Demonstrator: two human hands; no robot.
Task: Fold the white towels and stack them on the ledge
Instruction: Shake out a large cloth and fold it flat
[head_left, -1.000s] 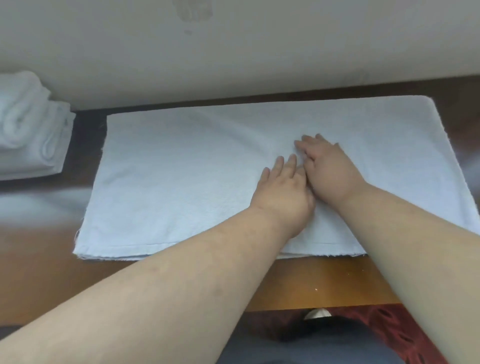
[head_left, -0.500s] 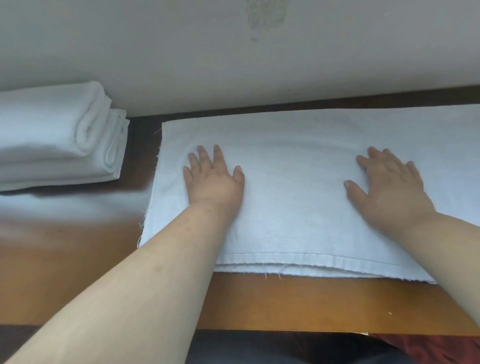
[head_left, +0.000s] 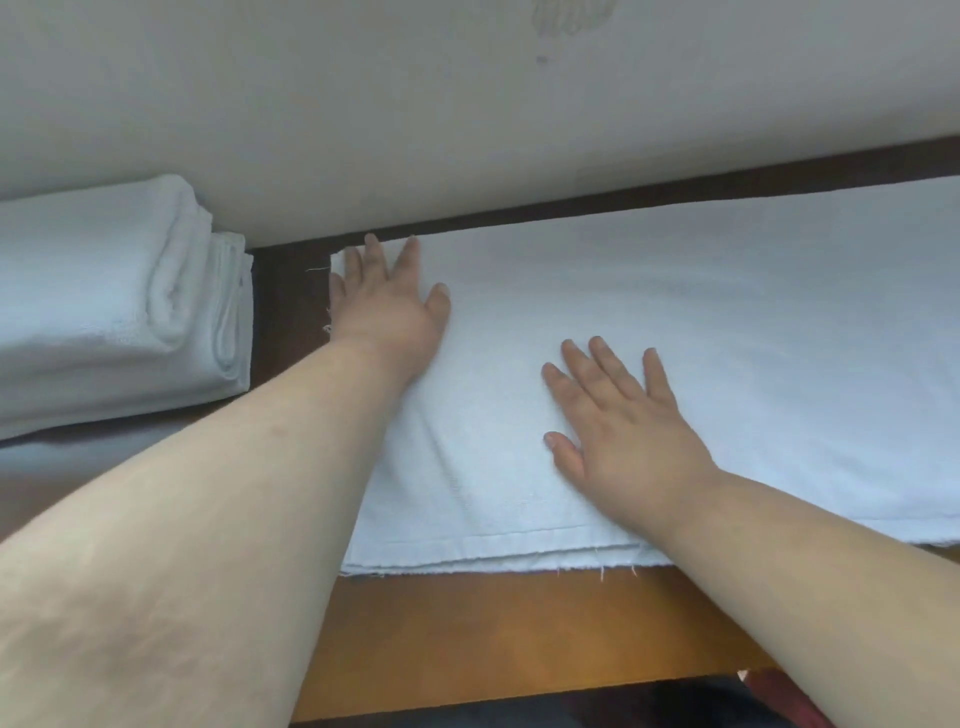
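Observation:
A white towel (head_left: 727, 338), folded in layers, lies flat on the brown wooden ledge (head_left: 493, 634) and runs off the right edge of view. My left hand (head_left: 387, 306) rests palm down on its far left corner, fingers spread and reaching the back edge. My right hand (head_left: 618, 421) presses flat on the towel's middle, nearer to me, fingers apart. Neither hand grips the cloth. A stack of folded white towels (head_left: 104, 312) sits at the left, apart from the flat towel.
A pale wall (head_left: 467, 104) rises directly behind the ledge. A dark strip of wood (head_left: 288, 301) shows between the stack and the flat towel. Dark fabric and a red patch (head_left: 779, 696) lie below the front edge.
My left hand slid to the towel's far left corner. My right hand came back left toward the middle. The view shifted so the towel's right end is out of frame.

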